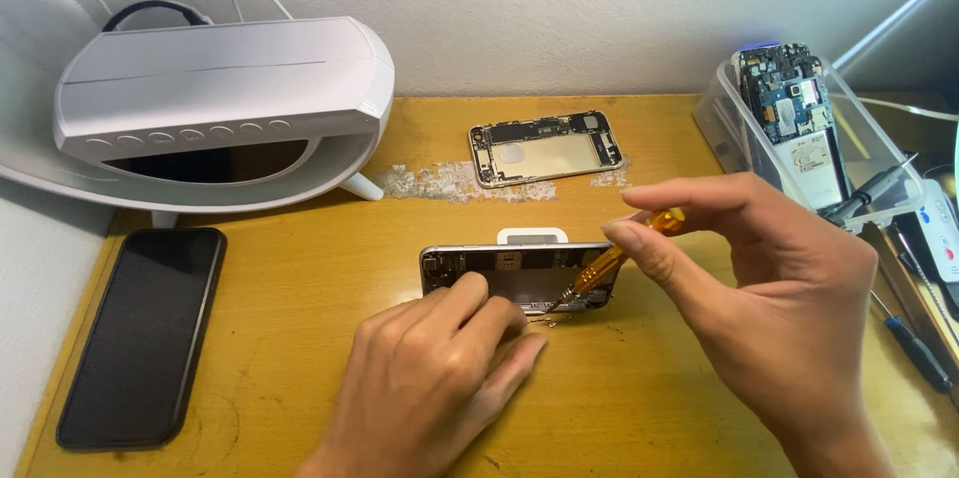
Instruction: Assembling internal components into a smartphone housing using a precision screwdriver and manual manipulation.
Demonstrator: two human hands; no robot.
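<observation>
Two hands work at the centre of the wooden desk (300,338). The right hand (779,288) pinches the top of a small orange-handled screwdriver (614,260) between thumb and forefinger, remaining fingers curled loosely; the shaft slants down toward 7 o'clock, its tip at the lower right corner of the opened phone (519,273). The left hand (430,378) lies flat on the desk at 6 o'clock of that phone, fingers pressed against its near edge and gripping nothing, just bracing it. The opened phone lies face-up with its internals exposed, a white tab (531,235) showing at its 12 o'clock edge. Judgement: the phone body is light, stiff and thin, likely to skate on the smooth wood, so it wants holding by its metal rim, away from the exposed board; the screws and thin wires near the tip look fragile, and the driver handle is slim enough to twirl by fingertips alone. Farther out: a second bare phone chassis (545,148) at 12 o'clock, resting by a patch of scraped residue (450,181); a black phone (145,333) screen-up at 9 o'clock; a white lamp-like device (220,98) at 10 o'clock; a clear plastic tub (719,118) holding circuit boards at 2 o'clock, with spare drivers (914,343) at 3 o'clock.
</observation>
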